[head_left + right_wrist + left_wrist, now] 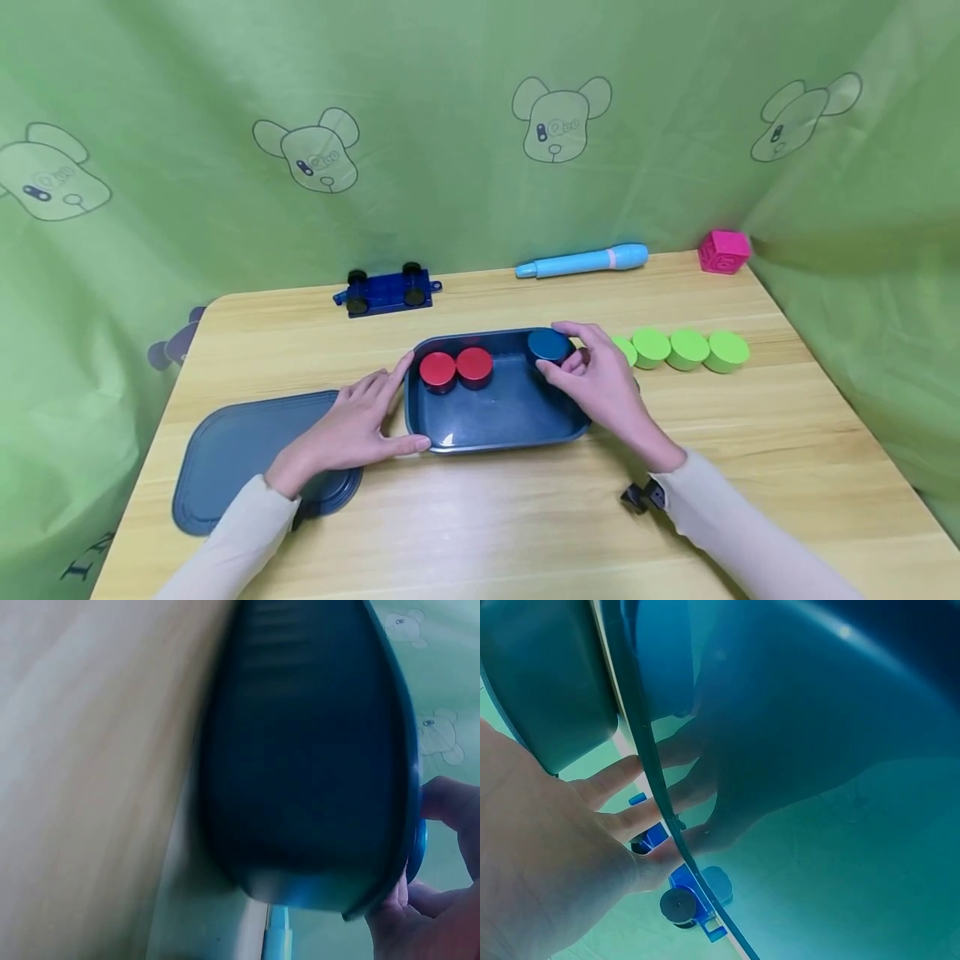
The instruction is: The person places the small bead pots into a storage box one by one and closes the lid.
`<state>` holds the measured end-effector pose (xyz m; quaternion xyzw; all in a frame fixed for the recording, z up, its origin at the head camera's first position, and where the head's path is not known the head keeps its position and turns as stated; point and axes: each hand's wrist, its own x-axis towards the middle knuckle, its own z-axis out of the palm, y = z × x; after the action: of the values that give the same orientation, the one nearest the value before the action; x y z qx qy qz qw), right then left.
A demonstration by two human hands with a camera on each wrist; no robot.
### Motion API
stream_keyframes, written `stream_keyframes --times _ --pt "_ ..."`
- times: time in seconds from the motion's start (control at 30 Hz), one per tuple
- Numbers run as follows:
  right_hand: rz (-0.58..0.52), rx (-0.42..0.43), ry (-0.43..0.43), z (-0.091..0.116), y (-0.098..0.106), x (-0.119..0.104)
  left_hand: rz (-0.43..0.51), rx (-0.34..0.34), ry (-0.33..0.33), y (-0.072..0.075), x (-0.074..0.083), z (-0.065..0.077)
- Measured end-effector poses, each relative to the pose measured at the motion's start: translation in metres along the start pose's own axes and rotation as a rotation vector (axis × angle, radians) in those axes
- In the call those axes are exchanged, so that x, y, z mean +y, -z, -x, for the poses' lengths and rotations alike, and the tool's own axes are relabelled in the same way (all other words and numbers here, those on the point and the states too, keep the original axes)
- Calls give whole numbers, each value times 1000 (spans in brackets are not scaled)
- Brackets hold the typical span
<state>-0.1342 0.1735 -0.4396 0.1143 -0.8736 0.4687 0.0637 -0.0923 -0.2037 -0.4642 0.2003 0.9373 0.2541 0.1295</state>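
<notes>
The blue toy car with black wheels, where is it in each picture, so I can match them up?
Head: the blue toy car is left of centre, about halfway down.
Left wrist: the car is low, left of centre, partly hidden.
Right wrist: not in it.
Shared landmark: the dark blue tray.

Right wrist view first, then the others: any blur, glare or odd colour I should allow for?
Right wrist: table grain smeared, tray very dark; left wrist: blue-green tint, glare streak at upper right; head: mostly crisp, small bright glint in the tray's near-left corner.
</notes>
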Motion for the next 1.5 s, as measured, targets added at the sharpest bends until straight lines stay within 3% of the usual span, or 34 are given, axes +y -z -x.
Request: stream_keyframes --times 0.33,0.67,1.1,1.5 --pt "159 -108 -44 -4 -28 -20 -5 -3 5 -1 0 0" --pt "316 -168 -74 -9 -46 -20 -9 -6 -4 0 -1 0" --pt "257 -238 -94 -10 -47 -17 -11 -5 -4 0 1 0" --pt "179 -205 -113 -3 -37 -24 -3 2 -2 -2 -1 0"
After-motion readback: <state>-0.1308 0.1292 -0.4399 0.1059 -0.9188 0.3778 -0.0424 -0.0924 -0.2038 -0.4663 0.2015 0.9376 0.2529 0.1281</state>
